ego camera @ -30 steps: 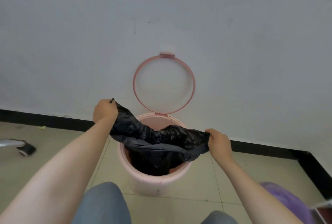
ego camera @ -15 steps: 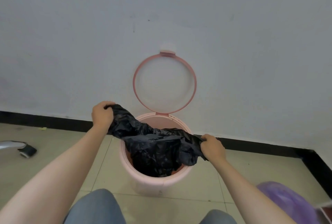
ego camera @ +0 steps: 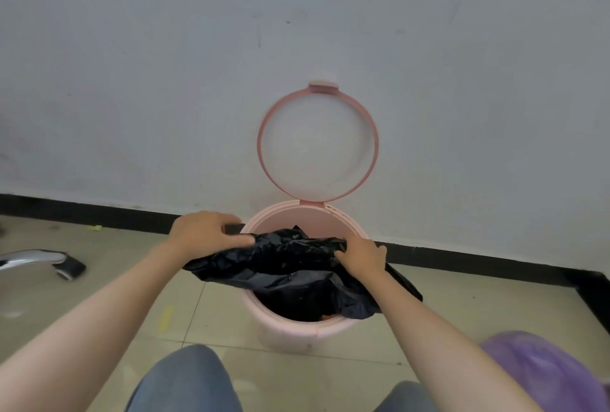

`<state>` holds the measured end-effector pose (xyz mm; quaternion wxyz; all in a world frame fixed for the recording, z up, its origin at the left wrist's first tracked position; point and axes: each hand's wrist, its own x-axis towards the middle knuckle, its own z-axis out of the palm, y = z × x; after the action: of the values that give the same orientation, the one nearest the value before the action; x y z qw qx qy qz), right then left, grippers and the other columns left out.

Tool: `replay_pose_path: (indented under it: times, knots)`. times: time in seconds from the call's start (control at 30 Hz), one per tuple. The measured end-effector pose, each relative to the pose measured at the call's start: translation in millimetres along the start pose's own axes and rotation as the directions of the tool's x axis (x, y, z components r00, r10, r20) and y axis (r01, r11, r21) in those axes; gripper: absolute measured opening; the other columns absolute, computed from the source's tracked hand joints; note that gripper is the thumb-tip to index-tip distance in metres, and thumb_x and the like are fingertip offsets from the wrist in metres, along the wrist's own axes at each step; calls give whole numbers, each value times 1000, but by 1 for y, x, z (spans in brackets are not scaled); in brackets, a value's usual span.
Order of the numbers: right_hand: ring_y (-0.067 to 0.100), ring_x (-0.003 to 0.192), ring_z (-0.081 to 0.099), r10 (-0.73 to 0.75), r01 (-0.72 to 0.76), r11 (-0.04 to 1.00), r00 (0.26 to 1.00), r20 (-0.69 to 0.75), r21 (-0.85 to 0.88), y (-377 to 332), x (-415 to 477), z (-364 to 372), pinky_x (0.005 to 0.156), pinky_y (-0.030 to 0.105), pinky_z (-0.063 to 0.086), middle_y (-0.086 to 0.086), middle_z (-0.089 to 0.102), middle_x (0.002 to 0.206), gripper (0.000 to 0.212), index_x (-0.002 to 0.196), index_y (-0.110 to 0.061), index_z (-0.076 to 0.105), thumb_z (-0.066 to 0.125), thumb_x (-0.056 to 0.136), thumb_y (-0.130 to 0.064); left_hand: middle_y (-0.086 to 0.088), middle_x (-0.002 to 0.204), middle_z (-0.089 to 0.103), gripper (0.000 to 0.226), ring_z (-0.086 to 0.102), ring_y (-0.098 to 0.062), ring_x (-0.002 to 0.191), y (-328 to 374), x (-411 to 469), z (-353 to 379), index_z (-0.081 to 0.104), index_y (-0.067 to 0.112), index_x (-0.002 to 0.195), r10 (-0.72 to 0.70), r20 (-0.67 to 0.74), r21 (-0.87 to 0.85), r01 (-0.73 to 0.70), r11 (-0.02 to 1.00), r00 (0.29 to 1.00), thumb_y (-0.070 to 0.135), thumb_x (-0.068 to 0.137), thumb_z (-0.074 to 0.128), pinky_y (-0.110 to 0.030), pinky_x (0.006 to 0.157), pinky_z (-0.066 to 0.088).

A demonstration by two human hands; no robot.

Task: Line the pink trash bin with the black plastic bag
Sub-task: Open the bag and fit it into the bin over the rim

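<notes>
Lining step, bag mouth not yet seated. My left hand (ego camera: 206, 236) grips the black plastic bag (ego camera: 290, 271) at the pink trash bin's (ego camera: 298, 329) 10 o'clock rim; my right hand (ego camera: 363, 254) pinches its bunched edge near 2 o'clock. The bag's long axis runs left to right across the opening, its body hanging inside. The hinged ring lid (ego camera: 317, 144) stands open at 12 o'clock. The right hand appears nearer the rim.

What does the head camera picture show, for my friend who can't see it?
Two bare hands, left hand and right hand, grip a crumpled black plastic bag over an open pink trash bin on the floor. Its ring lid stands up against a white wall.
</notes>
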<state>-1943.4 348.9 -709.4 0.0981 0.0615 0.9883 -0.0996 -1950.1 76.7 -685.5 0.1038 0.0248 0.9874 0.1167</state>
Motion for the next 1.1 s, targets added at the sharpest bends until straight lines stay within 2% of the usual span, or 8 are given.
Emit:
replay_pose_path:
  times: [0.1, 0.3, 0.5, 0.57, 0.7, 0.8, 0.9, 1.1]
  knots:
    - [29, 105, 56, 17, -9, 968, 999, -28, 251, 1, 3, -1, 94, 40, 34, 8, 67, 106, 23, 99, -14, 63, 52, 89, -32, 2, 72, 66, 38, 61, -19, 73, 11, 6, 4, 64, 22, 67, 33, 23, 101, -35, 994, 999, 57, 79, 57, -25, 55, 37]
    - [32, 90, 62, 318, 41, 702, 876, -364, 711, 20, 7, -16, 75, 30, 42, 15, 70, 94, 11, 90, -5, 67, 57, 88, -9, -5, 63, 53, 30, 49, -23, 68, 17, 23, -5, 50, 13, 58, -12, -62, -637, -30, 770, 998, -3, 78, 64, -26, 57, 34]
    - [33, 99, 55, 165, 52, 876, 902, -400, 479, 19, 7, -14, 84, 40, 40, 7, 61, 89, 16, 105, -12, 56, 54, 90, -14, -13, 93, 58, 9, 53, -32, 92, 35, 25, 7, 47, 12, 84, -99, -330, -185, 38, 982, 939, 11, 82, 55, -37, 72, 37]
    - [31, 114, 45, 47, 112, 930, 909, -414, 350, 16, -3, -20, 92, 41, 37, 12, 58, 115, 33, 120, -13, 51, 56, 89, -21, -15, 132, 46, 50, 38, -34, 123, 43, 22, 8, 44, 15, 120, -47, -238, -55, 35, 998, 970, 33, 78, 66, -44, 96, 33]
    - [28, 125, 41, -413, 460, 881, 861, -298, 108, 20, -54, -36, 101, 39, 33, 11, 49, 134, 64, 131, -14, 46, 35, 82, -54, -19, 144, 39, 74, 18, -32, 136, 46, 3, 18, 37, 18, 136, 416, -433, 309, -302, 902, 799, 62, 77, 44, -50, 111, 19]
    - [20, 134, 29, -522, 544, 839, 817, 244, -25, 34, -88, -27, 108, 35, 24, 3, 32, 148, 92, 144, -23, 21, 29, 70, -77, -11, 134, 55, 74, 33, -28, 133, 45, -27, 40, 55, 21, 125, 688, -128, 474, -565, 675, 714, 71, 81, 23, -42, 111, 3]
    - [15, 91, 62, -611, 654, 658, 753, 242, -373, 56, -94, 7, 78, 28, 48, -6, 69, 104, 76, 129, -25, 47, 72, 63, -52, -4, 152, 30, 74, 15, -26, 143, 33, -38, 56, 28, 27, 143, 493, 176, 516, -506, 692, 852, 68, 81, 34, -49, 115, -4]
    - [23, 68, 67, -634, 495, 712, 758, -152, -498, 79, -38, 8, 67, 32, 33, -1, 69, 64, 25, 71, -18, 70, 64, 53, -2, 14, 61, 71, 33, 68, -8, 61, -6, -29, 45, 71, 31, 58, 562, 5, 479, -495, 725, 827, 17, 37, 92, -25, 67, 55]
